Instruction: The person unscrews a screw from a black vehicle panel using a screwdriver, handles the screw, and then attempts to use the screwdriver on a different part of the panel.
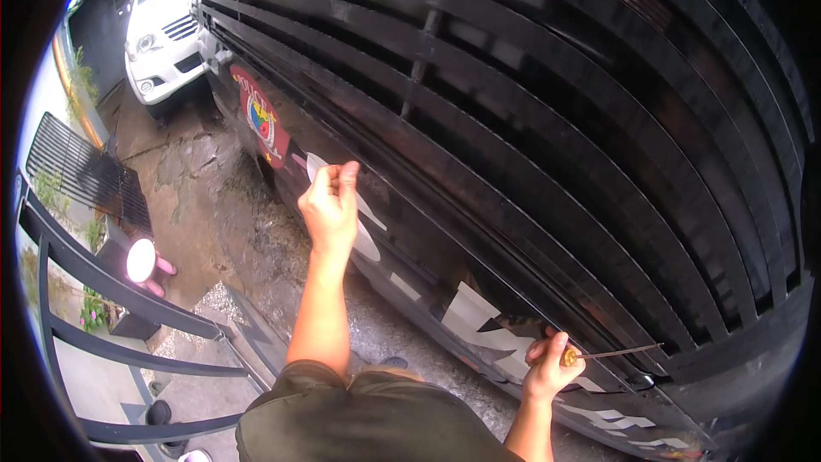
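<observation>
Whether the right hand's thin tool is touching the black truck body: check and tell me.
Cannot tell. In the head view the right hand holds a thin tool whose tip lies over the black truck body, but no contact or gap shows plainly.

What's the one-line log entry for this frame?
left hand: raised, pinched, by truck side | right hand: gripping thin tool at lower rail | white car behind

The person is wearing a dark olive short-sleeved shirt (376,419). Both forearms are showing bare below the sleeves. No gloves are covering the hands.
</observation>
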Tool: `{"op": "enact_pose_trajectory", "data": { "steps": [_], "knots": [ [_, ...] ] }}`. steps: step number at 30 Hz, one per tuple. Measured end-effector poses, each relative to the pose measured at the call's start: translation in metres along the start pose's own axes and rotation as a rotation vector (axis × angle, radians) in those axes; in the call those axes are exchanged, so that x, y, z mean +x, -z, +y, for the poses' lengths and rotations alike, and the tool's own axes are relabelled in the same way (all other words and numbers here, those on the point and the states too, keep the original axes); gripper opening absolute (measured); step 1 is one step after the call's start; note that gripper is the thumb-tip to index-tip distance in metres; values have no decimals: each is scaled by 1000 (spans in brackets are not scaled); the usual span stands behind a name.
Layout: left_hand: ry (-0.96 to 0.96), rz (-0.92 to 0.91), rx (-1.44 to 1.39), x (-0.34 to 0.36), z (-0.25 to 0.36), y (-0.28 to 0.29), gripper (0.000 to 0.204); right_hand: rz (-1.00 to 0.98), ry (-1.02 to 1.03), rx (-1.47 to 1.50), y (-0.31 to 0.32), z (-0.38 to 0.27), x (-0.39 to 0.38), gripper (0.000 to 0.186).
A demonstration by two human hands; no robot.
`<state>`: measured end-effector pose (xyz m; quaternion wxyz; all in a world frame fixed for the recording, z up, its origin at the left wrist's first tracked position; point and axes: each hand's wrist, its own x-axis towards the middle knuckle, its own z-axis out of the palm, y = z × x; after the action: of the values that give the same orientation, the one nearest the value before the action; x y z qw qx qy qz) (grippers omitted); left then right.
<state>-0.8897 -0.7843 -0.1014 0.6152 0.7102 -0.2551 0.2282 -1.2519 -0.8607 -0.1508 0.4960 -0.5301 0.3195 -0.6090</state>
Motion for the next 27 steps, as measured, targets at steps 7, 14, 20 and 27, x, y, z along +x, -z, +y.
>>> {"op": "enact_pose_trajectory", "data": {
  "steps": [7,14,20,27],
  "knots": [
    [-115,-53,-202,-7,-23,-12,24,21,-216,-337,-9,-10,8,37],
    [-219,-44,-284,15,-36,-10,28,-42,-178,-180,-6,-16,14,48],
    [-164,-62,-97,6,-36,-16,29,-31,-155,-183,0,-25,4,46],
    [-385,65,-287,5,-5,-14,28,-31,-186,-120,-12,-32,3,48]
  ]
}}
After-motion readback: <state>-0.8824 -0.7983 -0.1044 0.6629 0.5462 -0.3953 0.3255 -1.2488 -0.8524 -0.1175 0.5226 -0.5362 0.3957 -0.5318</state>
